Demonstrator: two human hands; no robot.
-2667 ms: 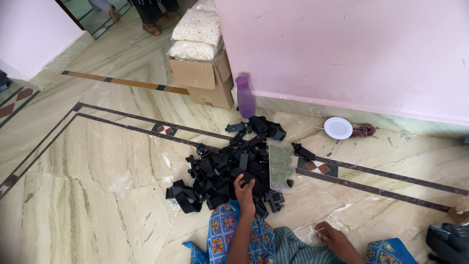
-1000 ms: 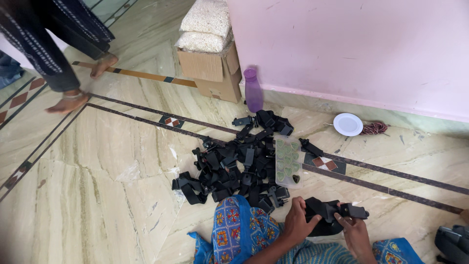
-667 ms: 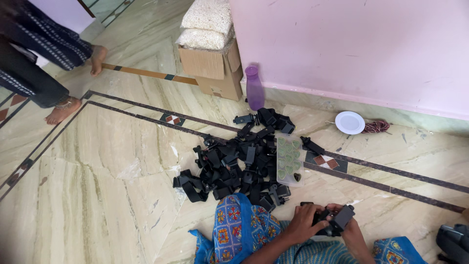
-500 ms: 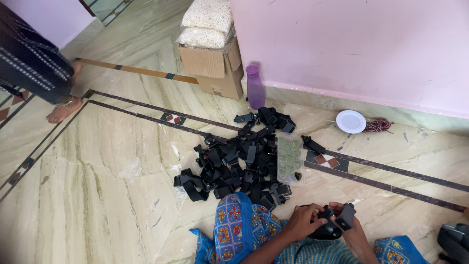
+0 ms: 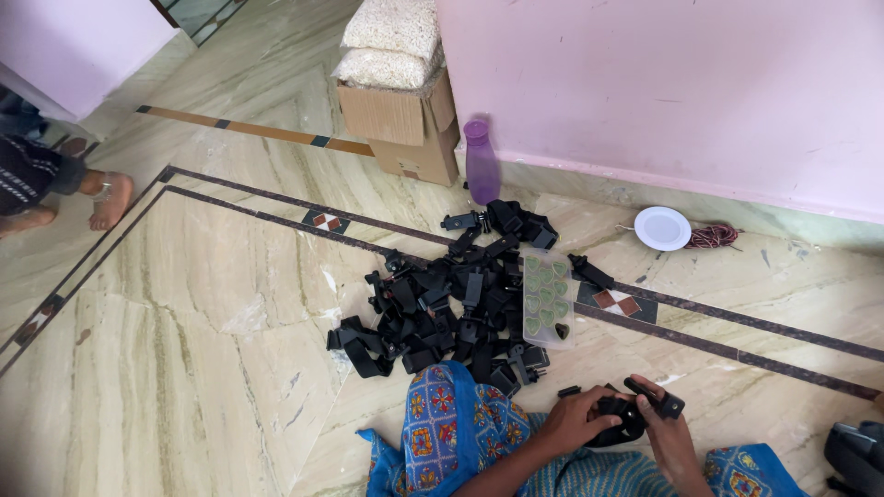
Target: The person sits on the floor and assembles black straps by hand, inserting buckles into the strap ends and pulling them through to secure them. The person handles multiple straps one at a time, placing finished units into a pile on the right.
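Observation:
My left hand (image 5: 573, 421) and my right hand (image 5: 668, 433) both grip one black strap with a buckle (image 5: 633, 410), held low over the floor just in front of my knees. A large pile of similar black straps and buckles (image 5: 451, 299) lies on the marble floor a little beyond and to the left of my hands. A clear plastic tray with green heart shapes (image 5: 547, 296) rests on the pile's right side. My patterned blue garment (image 5: 451, 433) covers my knee beside the left hand.
A purple bottle (image 5: 481, 164) stands by the pink wall, next to a cardboard box (image 5: 398, 124) topped with white sacks. A white round lid (image 5: 662, 227) and a coil of cord (image 5: 713, 236) lie at the right. Another person's foot (image 5: 109, 198) is at the left edge. A dark bag (image 5: 856, 456) sits bottom right.
My left hand left the pile and joined my right hand on a black strap. Both hands have drawn it closer. The other person has walked off toward the left.

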